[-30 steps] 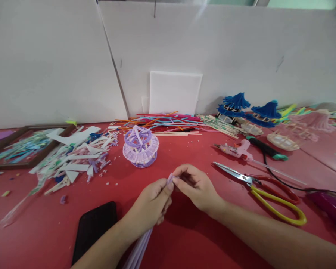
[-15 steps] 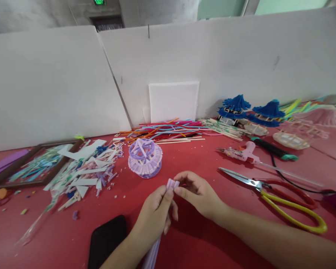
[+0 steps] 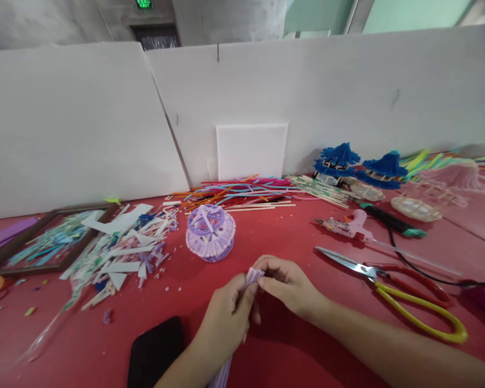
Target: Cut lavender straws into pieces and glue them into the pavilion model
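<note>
My left hand (image 3: 228, 312) is closed around a bundle of pale lilac pipe cleaners (image 3: 254, 276). Their upper ends stick out above the thumb, and the lower ends trail below the palm toward the bottom edge. Thumb and forefinger of my right hand (image 3: 289, 283) pinch the bundle at its top ends, the other fingers curled. Just behind my hands, a round lilac pipe-cleaner model (image 3: 210, 234) with a ring and crossed strips on top stands on the red table (image 3: 267, 237).
Scissors (image 3: 372, 272), a pink glue gun (image 3: 347, 225) and a green-black handled tool (image 3: 392, 220) lie at right. Blue-roofed models (image 3: 335, 161) stand behind them. A phone (image 3: 157, 350) lies beside my left forearm; scraps (image 3: 125, 248) and a brown frame (image 3: 56, 267) are leftward.
Both hands have shifted slightly right and down with the bundle, whose top end now tilts more to the right. The view has also moved a little.
</note>
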Demonstrator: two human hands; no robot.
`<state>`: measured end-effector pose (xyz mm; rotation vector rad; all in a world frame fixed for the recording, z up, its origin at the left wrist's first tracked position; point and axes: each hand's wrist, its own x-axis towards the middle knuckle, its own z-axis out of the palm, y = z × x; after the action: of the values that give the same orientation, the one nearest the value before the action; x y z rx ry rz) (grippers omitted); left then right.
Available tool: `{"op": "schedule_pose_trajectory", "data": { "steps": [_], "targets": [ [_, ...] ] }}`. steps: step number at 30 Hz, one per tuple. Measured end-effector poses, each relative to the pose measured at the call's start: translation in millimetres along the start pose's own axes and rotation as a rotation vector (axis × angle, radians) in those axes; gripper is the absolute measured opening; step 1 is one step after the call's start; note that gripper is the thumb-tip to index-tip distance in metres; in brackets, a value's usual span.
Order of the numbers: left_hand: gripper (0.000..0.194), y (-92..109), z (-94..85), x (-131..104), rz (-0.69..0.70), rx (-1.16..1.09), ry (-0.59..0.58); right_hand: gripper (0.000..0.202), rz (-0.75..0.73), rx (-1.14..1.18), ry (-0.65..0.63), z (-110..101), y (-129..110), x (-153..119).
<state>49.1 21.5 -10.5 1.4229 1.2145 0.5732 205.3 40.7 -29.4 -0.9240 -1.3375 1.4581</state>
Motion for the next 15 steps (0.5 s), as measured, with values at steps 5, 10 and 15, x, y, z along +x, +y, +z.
{"op": "schedule_pose_trajectory", "data": {
  "steps": [5, 10, 15],
  "targets": [
    [0.042, 1.2, -2.5, 3.3, -0.032, -0.037, -0.004, 0.032, -0.008, -0.035, 0.006, -0.7, -0.3, 3.5],
    [0.048, -0.1, -2.5, 6.0, -0.050, -0.060, 0.010, 0.031, -0.026, -0.033, -0.019, -4.3, 6.8, 7.2],
    [0.050, -1.5, -2.2, 5.8, -0.069, -0.051, 0.023, 0.021, 0.014, -0.065, -0.024, -3.2, 6.6, 6.9]
  ]
}}
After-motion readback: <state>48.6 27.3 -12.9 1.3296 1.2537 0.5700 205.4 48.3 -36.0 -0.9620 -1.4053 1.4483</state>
